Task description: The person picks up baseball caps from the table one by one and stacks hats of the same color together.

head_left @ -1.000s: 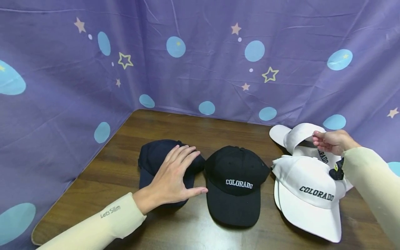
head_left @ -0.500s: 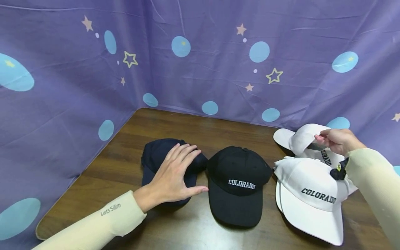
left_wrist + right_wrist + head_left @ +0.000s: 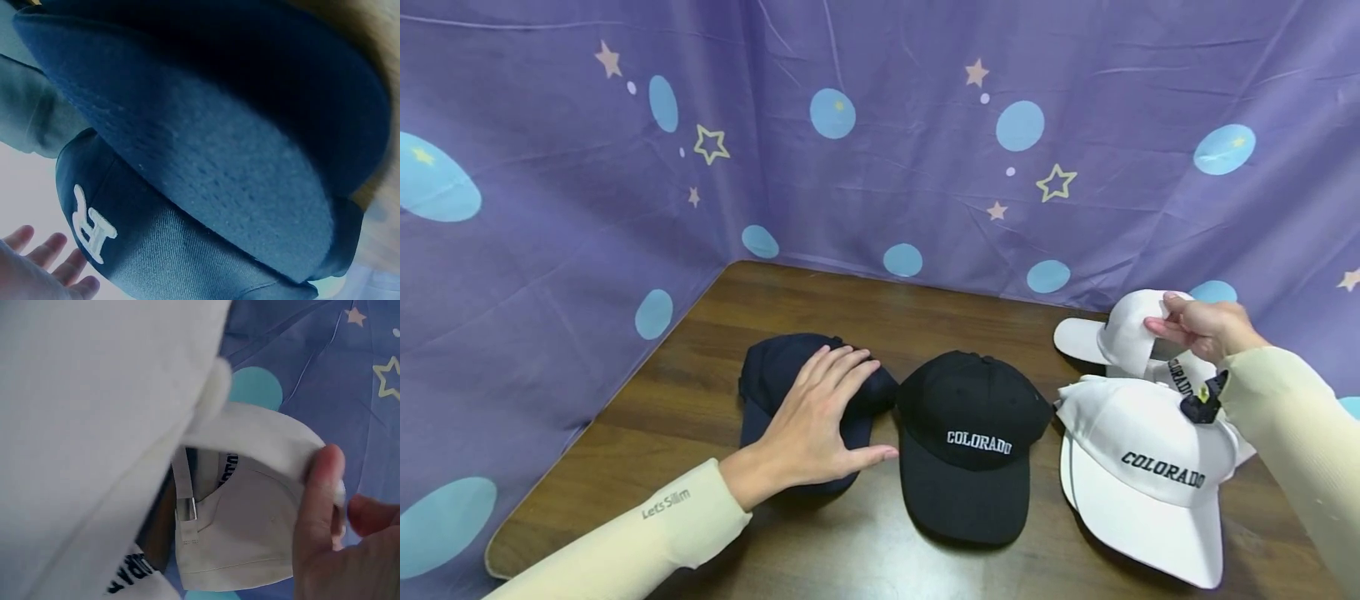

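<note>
In the head view my left hand is spread with straight fingers over a navy cap; whether the palm touches it cannot be told. The left wrist view shows a white letter emblem on the navy crown, fingertips beside it. My right hand pinches the edge of a white cap at the back right, its brim pointing left. A strap with a metal buckle shows on this cap in the right wrist view. Part of another white COLORADO cap lies below it.
A black COLORADO cap sits mid-table, between the navy cap and overlapping white caps at the right front. Purple patterned cloth hangs behind and to the left of the wooden table.
The right hand has turned, and its thumb now shows on the white cap's edge. That cap has tilted a little, its brim slightly lower. The left hand stays over the navy cap.
</note>
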`<move>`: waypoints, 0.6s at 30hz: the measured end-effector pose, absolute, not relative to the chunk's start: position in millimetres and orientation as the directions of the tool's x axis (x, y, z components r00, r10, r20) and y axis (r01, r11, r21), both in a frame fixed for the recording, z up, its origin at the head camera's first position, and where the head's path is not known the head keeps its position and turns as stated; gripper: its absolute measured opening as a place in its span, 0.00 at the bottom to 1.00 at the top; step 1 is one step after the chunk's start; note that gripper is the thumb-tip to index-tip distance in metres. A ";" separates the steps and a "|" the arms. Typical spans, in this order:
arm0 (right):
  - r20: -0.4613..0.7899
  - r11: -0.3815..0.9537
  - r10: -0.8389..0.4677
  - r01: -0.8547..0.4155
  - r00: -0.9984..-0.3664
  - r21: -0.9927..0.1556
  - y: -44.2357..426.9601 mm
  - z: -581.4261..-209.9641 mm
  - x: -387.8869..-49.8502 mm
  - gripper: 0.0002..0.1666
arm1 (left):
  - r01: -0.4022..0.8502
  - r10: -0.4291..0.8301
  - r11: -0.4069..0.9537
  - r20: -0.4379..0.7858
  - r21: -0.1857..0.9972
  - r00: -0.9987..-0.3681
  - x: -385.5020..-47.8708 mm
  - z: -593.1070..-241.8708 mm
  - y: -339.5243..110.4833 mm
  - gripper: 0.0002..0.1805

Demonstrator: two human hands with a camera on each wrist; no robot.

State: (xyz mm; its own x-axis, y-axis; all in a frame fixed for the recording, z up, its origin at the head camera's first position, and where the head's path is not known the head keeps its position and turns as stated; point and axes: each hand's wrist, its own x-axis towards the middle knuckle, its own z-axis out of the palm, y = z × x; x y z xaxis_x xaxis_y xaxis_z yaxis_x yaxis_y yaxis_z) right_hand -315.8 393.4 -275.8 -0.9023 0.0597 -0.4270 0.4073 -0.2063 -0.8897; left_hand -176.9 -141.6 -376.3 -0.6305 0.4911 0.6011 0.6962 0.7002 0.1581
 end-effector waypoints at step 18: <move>-0.147 0.052 0.120 0.155 -0.982 -0.987 352.5 -243.2 -300.7 0.09 | 0.663 0.489 0.718 0.523 0.212 -0.698 -182.8 -371.4 -128.2 0.53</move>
